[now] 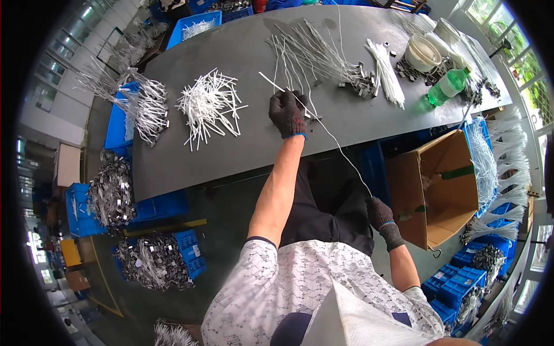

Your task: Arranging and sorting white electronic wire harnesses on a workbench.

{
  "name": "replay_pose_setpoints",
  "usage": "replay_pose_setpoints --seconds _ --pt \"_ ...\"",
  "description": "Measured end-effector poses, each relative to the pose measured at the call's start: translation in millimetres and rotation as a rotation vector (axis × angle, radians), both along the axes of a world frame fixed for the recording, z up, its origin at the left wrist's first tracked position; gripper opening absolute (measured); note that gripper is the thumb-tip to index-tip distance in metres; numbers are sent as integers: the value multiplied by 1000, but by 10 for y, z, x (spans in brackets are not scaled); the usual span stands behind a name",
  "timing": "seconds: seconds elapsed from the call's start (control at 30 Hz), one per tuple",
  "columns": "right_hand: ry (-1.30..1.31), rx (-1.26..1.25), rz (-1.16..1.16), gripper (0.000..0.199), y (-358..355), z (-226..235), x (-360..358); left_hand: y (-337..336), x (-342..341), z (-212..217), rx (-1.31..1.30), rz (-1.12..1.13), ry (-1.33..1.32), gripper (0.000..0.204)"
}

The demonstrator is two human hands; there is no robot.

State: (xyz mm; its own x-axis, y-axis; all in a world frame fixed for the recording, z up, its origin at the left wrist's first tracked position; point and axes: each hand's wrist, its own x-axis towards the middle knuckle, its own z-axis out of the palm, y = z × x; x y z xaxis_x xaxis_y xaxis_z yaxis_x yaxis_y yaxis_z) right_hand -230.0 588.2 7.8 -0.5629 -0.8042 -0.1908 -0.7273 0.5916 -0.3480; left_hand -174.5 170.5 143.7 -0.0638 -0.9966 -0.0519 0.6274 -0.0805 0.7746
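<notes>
My left hand [288, 113], in a dark knitted glove, is closed over the table around a thin white tube [271, 81]. The tube slants out past the fingers on both sides. From beside it a long thin pale wire [345, 151] runs down across the table's near edge to my right hand [381, 213]. That hand, gloved too, grips the wire's lower part low by my right leg. Several loose wires [291, 60] with dark ends lie just beyond my left hand. A heap of short white tubes [210, 108] rests to its left.
A bundle of white tubes [386, 73], a white bucket [422, 54] and a green bottle [449, 87] stand on the right of the grey table [190, 173]. An open cardboard box [433, 187] is below. Blue crates [118, 124] full of wires flank the table.
</notes>
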Motion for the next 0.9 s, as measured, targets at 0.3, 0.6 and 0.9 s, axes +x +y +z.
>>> replay_pose_setpoints --seconds 0.3,0.6,0.9 --pt "-39 67 -49 21 202 -4 98 59 114 -73 44 -262 5 10" --pt "-218 107 99 26 183 -41 -24 253 150 -673 -52 -643 -432 19" --pt "-61 -766 122 32 -1145 857 230 1164 333 -292 14 -1074 -259 29"
